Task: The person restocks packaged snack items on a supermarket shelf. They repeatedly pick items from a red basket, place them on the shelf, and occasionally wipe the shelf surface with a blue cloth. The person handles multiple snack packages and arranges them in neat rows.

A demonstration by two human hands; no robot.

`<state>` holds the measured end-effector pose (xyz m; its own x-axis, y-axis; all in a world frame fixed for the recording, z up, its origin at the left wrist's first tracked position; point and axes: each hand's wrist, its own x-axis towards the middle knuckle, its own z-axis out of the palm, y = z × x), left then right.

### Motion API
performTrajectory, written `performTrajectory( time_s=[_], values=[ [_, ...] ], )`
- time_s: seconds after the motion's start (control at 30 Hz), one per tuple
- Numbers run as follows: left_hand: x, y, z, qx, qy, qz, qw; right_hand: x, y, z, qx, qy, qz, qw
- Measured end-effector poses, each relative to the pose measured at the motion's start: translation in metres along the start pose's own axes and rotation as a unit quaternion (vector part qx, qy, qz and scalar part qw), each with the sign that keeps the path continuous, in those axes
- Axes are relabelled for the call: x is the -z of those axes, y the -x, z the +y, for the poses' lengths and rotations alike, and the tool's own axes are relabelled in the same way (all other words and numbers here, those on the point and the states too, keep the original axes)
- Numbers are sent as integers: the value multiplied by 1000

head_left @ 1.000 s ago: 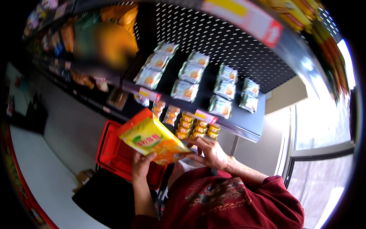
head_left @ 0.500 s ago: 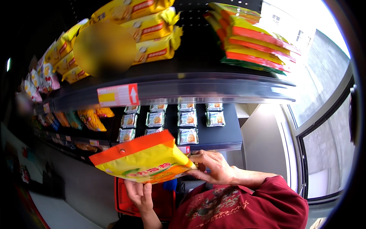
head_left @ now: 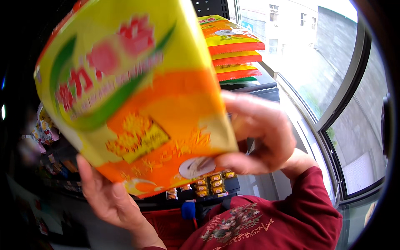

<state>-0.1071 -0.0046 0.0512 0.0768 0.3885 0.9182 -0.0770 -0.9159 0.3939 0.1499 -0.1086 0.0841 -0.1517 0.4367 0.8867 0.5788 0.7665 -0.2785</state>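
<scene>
A large yellow and orange snack bag (head_left: 137,96) is raised close in front of me, tilted, with its printed front facing me. My right hand (head_left: 262,133) grips its right edge, thumb low on the front and fingers partly hidden behind. Under the lower left edge, my left hand (head_left: 110,204) holds the bag from below, its fingertips against the edge. The bag hides much of the shelf. Beyond it, a stack of similar yellow and orange bags (head_left: 235,56) lies on the upper shelf.
Small packaged snacks (head_left: 209,185) stand in rows on a lower shelf. A red basket (head_left: 162,223) is below, with a blue round thing (head_left: 188,211) at it. At right is a window (head_left: 291,54) with a dark frame. Other packets (head_left: 46,129) lie at the far left.
Both hands have brought the snack bag up and nearer, and its printed front has turned toward me. It now covers most of the shelves. The stacked bags appear further left.
</scene>
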Motion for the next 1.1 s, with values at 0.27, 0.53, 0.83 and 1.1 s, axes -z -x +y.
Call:
performTrajectory(
  time_s=[0.27,0.53,0.83,1.1],
  values=[
    [-77,-147,9,-42,54,-154,986,63,-76,-2,-166,17,225,960],
    [-124,-186,-13,125,29,-224,966,123,-79,67,-253,18,87,963],
    [-126,-171,-30,152,28,-264,952,108,-52,97,-349,152,143,913],
    [-127,-157,-28,192,35,-172,966,107,-49,84,-218,78,170,958]
  ],
)
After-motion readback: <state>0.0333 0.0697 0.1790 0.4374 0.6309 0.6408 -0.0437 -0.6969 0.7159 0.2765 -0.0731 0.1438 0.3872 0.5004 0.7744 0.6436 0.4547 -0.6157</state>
